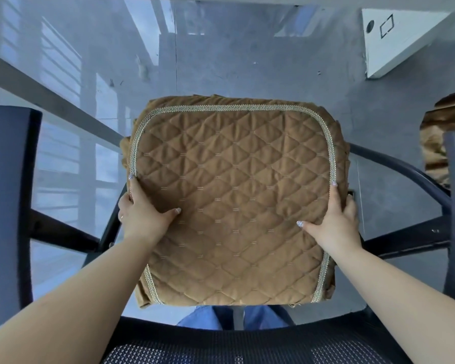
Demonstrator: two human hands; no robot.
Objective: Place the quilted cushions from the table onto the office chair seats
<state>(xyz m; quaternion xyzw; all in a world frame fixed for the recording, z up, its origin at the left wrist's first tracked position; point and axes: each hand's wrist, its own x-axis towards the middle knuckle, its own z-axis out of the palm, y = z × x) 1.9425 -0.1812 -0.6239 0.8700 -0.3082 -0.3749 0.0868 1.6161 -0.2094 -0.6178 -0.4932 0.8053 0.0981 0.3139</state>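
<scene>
Both hands grip one brown quilted cushion [231, 203] by its side edges: the left hand [142, 214] has its thumb flat on the quilted top and its fingers [132, 185] wrapped along and under the left border, and the right hand [339, 216] mirrors it on the right border, so both are closed on the fabric. The cushion lies between the two sets of fingers, spread flat over the seat of an office chair [405, 243], whose armrests stand outside each hand and whose mesh back sits nearer the person than the wrists. Whether it is fully resting on the seat or just above it cannot be told, as the seat is hidden beneath. The main risk is a skewed landing: the skirt fabric bunched beyond the fingertips, at the far corners, could fold under and leave the pad lumpy or off-centre. Letting go with one hand first could drag it sideways toward an armrest. A second cushion [436, 143] shows beyond the right fingers, partly hidden by the right armrest.
</scene>
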